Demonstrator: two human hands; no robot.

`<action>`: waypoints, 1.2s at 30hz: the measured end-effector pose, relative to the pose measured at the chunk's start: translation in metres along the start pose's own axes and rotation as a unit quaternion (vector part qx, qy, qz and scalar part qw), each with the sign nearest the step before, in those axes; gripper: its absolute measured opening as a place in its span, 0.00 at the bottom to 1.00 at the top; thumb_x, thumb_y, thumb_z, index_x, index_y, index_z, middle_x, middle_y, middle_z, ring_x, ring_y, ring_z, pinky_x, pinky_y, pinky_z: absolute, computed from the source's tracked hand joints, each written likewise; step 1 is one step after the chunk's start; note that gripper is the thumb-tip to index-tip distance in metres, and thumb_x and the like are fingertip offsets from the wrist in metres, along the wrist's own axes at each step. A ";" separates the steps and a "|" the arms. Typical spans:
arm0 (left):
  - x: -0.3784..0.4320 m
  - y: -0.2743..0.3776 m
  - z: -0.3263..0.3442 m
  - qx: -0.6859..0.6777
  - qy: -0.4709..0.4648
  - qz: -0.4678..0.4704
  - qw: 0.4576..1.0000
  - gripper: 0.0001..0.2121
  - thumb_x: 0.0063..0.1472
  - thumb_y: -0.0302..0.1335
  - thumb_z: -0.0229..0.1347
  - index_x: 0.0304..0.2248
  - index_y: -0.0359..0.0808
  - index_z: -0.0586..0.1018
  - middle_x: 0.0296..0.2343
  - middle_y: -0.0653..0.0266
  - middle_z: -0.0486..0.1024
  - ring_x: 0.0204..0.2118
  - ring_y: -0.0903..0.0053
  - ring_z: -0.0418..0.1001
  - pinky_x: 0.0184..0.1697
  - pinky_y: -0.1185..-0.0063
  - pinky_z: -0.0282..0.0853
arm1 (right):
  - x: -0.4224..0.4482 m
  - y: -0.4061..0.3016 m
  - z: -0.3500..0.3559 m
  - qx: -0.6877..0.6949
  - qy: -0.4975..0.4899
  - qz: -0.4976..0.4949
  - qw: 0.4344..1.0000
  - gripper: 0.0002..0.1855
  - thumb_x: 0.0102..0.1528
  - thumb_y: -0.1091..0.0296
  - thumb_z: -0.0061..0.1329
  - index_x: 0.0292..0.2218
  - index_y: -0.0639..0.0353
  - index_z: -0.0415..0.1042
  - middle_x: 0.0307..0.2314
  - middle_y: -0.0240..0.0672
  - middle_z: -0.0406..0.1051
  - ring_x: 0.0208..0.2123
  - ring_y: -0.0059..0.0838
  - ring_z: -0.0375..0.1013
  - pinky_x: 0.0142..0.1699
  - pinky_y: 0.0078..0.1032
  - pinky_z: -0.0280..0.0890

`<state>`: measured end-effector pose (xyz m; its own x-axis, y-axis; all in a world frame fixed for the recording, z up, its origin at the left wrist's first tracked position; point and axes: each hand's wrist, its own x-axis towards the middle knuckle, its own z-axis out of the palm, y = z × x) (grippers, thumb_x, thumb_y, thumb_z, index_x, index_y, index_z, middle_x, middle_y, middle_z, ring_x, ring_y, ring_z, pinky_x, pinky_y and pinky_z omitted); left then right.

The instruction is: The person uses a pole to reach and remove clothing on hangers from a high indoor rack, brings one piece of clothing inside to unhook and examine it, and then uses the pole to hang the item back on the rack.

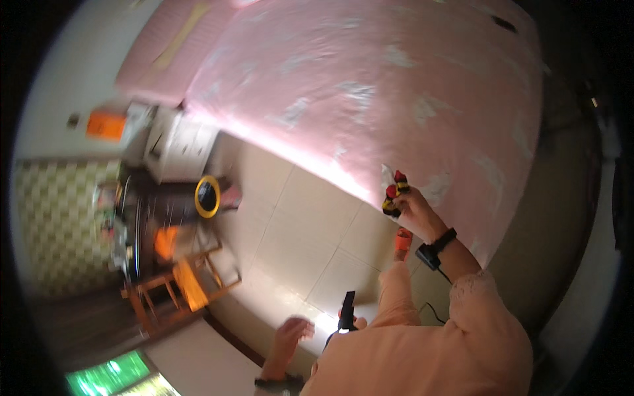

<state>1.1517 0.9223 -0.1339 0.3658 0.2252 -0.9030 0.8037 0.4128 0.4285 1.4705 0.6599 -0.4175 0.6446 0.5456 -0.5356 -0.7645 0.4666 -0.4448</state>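
My right hand [418, 213] grips a small red, yellow and black object [394, 195] over the near edge of the bed; its exact kind cannot be told. Beside that object, a pale patch shows against the pink patterned bedspread [317, 64]. Low in the picture my left hand [294, 329] hangs over the floor, blurred, loosely curled and with nothing visible in it. Both wrists wear black bands, the right one with a small black device [428, 255]. A black strap [348, 307] sticks out in front of my peach clothing [421, 361].
Pale floor tiles [297, 208] run alongside the bed. To the left stand a white bedside cabinet [183, 146], a dark cabinet [158, 203], a yellow-rimmed round black thing [207, 196] and a wooden chair [190, 284]. A dark object [504, 24] lies on the bed's far corner.
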 end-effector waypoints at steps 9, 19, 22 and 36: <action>-0.095 -0.049 -0.165 -0.295 0.011 0.315 0.902 0.18 0.63 0.32 0.49 0.49 0.31 0.66 0.41 0.61 0.71 0.41 0.76 0.70 0.43 0.78 0.67 | -0.190 0.210 0.402 -0.212 -0.326 0.300 0.871 0.11 0.48 0.80 0.47 0.37 0.67 0.70 0.26 0.31 0.69 0.25 0.20 0.67 0.33 0.18 0.63; -0.284 -0.357 -0.452 -0.597 0.104 0.584 0.541 0.07 0.65 0.31 0.44 0.33 0.38 0.70 0.11 0.77 0.51 0.13 0.88 0.48 0.18 0.87 0.49 | -0.312 0.486 0.583 -0.265 -0.431 0.297 0.810 0.15 0.55 0.61 0.48 0.41 0.58 0.68 0.28 0.29 0.70 0.21 0.20 0.67 0.21 0.20 0.60; -0.331 -0.432 -0.490 -0.611 0.169 0.574 0.517 0.07 0.65 0.31 0.43 0.33 0.37 0.70 0.11 0.77 0.51 0.12 0.89 0.47 0.15 0.87 0.47 | -0.346 0.538 0.606 -0.320 -0.444 0.269 0.792 0.14 0.55 0.64 0.47 0.43 0.58 0.67 0.32 0.30 0.70 0.27 0.22 0.70 0.22 0.21 0.61; -0.436 -0.592 -0.680 -0.539 0.425 0.571 0.450 0.09 0.66 0.26 0.39 0.41 0.35 0.70 0.12 0.74 0.58 0.09 0.90 0.48 0.10 0.88 0.47 | -0.284 0.872 0.853 -0.295 -0.535 0.495 0.617 0.15 0.55 0.67 0.45 0.44 0.60 0.64 0.40 0.37 0.65 0.39 0.31 0.69 0.42 0.26 0.66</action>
<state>0.1975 1.1804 0.0268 -0.4292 0.9008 0.0657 -0.5430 -0.3155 0.7782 0.6270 1.5058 -0.0405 -0.7478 0.6542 -0.1135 -0.4531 -0.6278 -0.6329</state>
